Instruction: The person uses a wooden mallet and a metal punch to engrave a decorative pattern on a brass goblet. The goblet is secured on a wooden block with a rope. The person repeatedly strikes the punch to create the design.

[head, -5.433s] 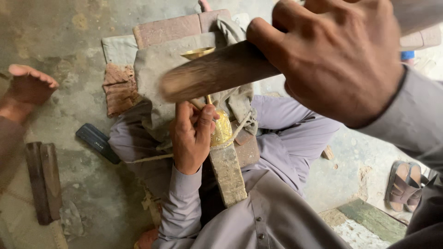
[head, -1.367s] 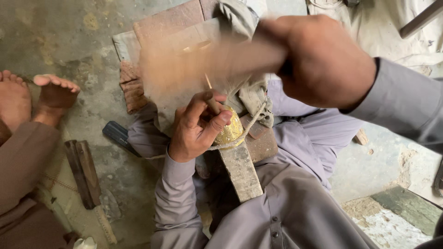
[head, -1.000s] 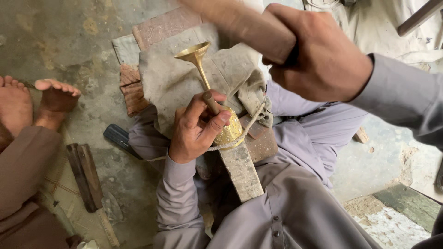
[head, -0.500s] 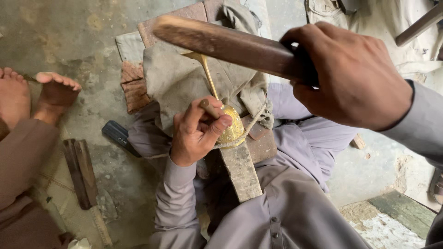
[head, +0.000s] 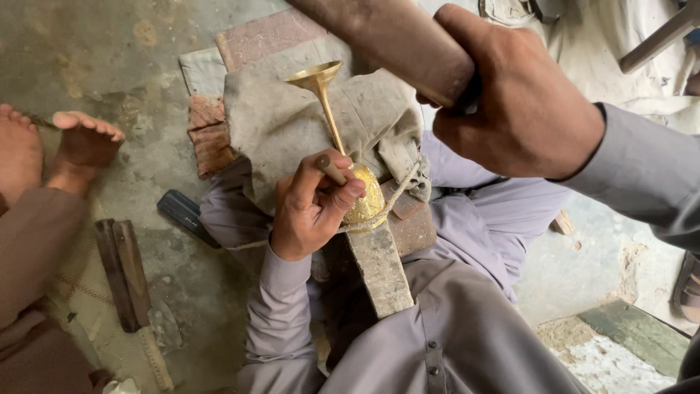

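Left hand: my left hand (head: 310, 211) is closed around a short punch (head: 332, 169), its tip pressed against the bowl of the brass goblet (head: 343, 138).
Right hand: my right hand (head: 518, 102) is clenched on the handle of a wooden mallet (head: 386, 33), raised at 1 o'clock above the goblet and well apart from the punch.
Brass goblet: it lies on its side at the centre of the view, the rounded bowl touching my left fingers and the flared foot pointing to 12 o'clock.
Wooden block: the goblet bowl rests on the upper end of a grey wooden block (head: 379, 266) that runs toward 6 o'clock between my knees.
Cord: a thin cord (head: 397, 193) loops around the bowl toward 2 o'clock.
Cloth: a dusty grey cloth (head: 277, 124) lies under the stem and foot.
Bricks: red bricks (head: 266, 36) edge the cloth from 9 to 12 o'clock.
In the way: the mallet head and my right hand cover the top of the view above the goblet foot; nothing lies between the punch and the bowl.
Floor at 9 o'clock: two dark wooden bars (head: 124, 273) lie side by side on the concrete floor (head: 95, 58), with a dark flat tool (head: 182, 214) just beside my left sleeve.
Another person: bare feet (head: 84, 146) and a brown trouser leg sit at 9 o'clock, well apart from my hands.
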